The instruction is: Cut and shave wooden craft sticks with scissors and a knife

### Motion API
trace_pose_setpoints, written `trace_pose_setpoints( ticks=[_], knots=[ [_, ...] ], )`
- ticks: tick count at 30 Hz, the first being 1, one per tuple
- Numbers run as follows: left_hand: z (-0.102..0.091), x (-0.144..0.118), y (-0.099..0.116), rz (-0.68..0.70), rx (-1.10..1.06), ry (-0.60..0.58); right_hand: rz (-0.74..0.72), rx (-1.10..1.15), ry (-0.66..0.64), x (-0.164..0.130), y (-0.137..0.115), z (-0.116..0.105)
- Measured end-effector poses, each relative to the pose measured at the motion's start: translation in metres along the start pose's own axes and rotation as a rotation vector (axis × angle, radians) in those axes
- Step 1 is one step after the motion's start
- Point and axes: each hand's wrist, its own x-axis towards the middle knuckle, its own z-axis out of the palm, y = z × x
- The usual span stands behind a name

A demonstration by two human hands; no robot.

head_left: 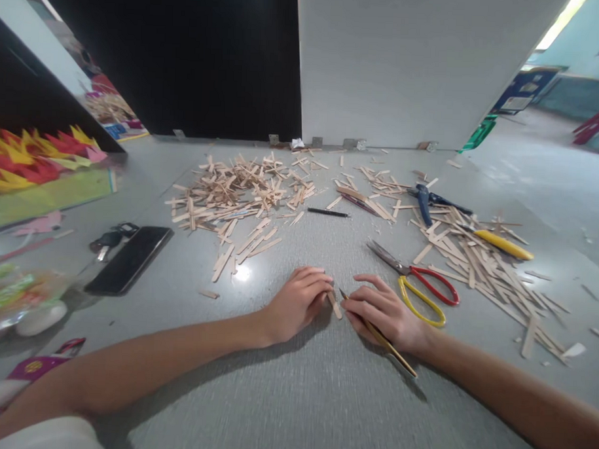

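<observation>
Holding the stick: the left hand (301, 300) is pinching a short, flat, pale wooden stick (335, 307) at its far end, just above the tabletop or touching it; which, I cannot tell.
Left fingers: they are bunching narrowly over the stick, the thumb mostly hiding behind them.
Slim tool: the right hand (382, 316) is gripping a thin, pointed, brass-coloured metal tool (391, 347) like a pencil, its tip pointing at the stick; whether it is a blade or tweezers is not showing clearly.
Right fingers: they are closing around the tool, the index finger standing a little apart.
Step in hand: the hands seem to be working on this one stick, the left steadying it, the right directing the point.
Next move: it is probably calling for a firm pinch and a controlled tip, clear of the left fingers.
Scissors: a pair with red and yellow loop handles (404, 271) is lying just beyond the right hand.
Sticks beyond: a loose heap of pale wooden sticks (246, 183) is spreading ahead, with a slim black pen (328, 212) lying near it.
Outer tabletop: a black rectangular smartphone (131, 261) is resting leftward on the grey tabletop (254, 393); a yellow-handled tool (505, 245) is lying rightward.
</observation>
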Motion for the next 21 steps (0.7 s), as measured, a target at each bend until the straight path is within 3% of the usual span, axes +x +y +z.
trace_pose_setpoints(
  ticks=[9,14,17,21],
  knots=[
    [0.002,-0.002,0.0,-0.012,0.028,0.019,0.058,-0.009,0.008,-0.001,0.001,-0.001],
    [0.001,0.0,-0.001,-0.026,0.131,0.04,0.261,-0.086,0.139,-0.001,0.005,0.002],
    [-0.004,0.003,0.0,-0.03,0.144,-0.034,0.392,-0.128,0.186,0.0,0.007,0.004],
    [-0.017,0.007,0.008,-0.222,0.052,-0.087,0.458,-0.137,0.187,0.0,0.007,0.004]
  ],
)
